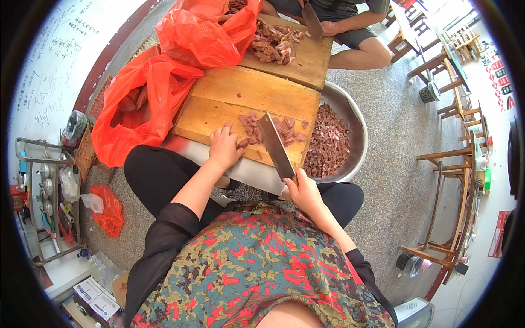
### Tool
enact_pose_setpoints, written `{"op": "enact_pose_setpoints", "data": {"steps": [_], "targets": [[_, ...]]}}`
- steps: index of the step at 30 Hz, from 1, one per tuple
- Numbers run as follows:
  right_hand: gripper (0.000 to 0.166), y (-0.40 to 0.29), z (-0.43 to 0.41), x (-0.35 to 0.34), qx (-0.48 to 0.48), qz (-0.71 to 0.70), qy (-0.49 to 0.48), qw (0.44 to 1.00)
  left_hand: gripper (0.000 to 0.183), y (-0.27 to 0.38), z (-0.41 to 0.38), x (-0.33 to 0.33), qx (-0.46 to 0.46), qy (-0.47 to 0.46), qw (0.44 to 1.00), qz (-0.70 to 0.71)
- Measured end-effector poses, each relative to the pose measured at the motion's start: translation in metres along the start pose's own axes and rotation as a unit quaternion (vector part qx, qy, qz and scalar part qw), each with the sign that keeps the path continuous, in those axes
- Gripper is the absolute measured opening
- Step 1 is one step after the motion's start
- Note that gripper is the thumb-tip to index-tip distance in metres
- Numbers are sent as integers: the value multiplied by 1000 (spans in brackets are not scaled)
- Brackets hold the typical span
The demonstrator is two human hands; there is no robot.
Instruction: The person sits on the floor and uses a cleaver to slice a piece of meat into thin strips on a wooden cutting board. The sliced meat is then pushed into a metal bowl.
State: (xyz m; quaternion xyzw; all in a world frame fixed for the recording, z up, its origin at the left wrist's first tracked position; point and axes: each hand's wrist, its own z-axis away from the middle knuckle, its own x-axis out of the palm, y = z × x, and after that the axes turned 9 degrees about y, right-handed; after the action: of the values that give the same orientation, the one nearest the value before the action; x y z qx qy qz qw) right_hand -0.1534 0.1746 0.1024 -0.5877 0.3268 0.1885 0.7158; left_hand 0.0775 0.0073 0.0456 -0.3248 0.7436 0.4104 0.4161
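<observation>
My right hand [305, 190] grips the handle of a cleaver [277, 145]. Its broad steel blade slants up and left across the wooden cutting board [254, 88], among sliced and diced dark pinkish meat [287, 129]. Left of the blade, my left hand [223, 147] lies curled on the board near its front edge. A piece of meat [243, 143] shows beside my left thumb; the hand hides most of what is under it. Just right of the board stands a wide metal basin [361, 135] holding a heap of chopped meat [328, 143].
Red plastic bags [135, 123] with meat inside crowd the board's left side. Across from me, another person's hand [331, 28] is by a second cleaver [312, 22], near bony meat [275, 43] on another board [309, 61]. Wooden benches [447, 160] line the right.
</observation>
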Motion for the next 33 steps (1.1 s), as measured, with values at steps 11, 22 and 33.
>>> {"op": "enact_pose_setpoints", "data": {"steps": [11, 22, 33], "targets": [[32, -47, -10, 5, -38, 163, -149, 975, 21, -9, 17, 22, -65, -31, 992, 102], [38, -12, -57, 11, -13, 96, -66, 993, 18, -4, 11, 20, -141, -62, 972, 176], [30, 19, 6, -37, 96, 164, 98, 977, 57, 17, -13, 31, -112, -36, 983, 142]]}}
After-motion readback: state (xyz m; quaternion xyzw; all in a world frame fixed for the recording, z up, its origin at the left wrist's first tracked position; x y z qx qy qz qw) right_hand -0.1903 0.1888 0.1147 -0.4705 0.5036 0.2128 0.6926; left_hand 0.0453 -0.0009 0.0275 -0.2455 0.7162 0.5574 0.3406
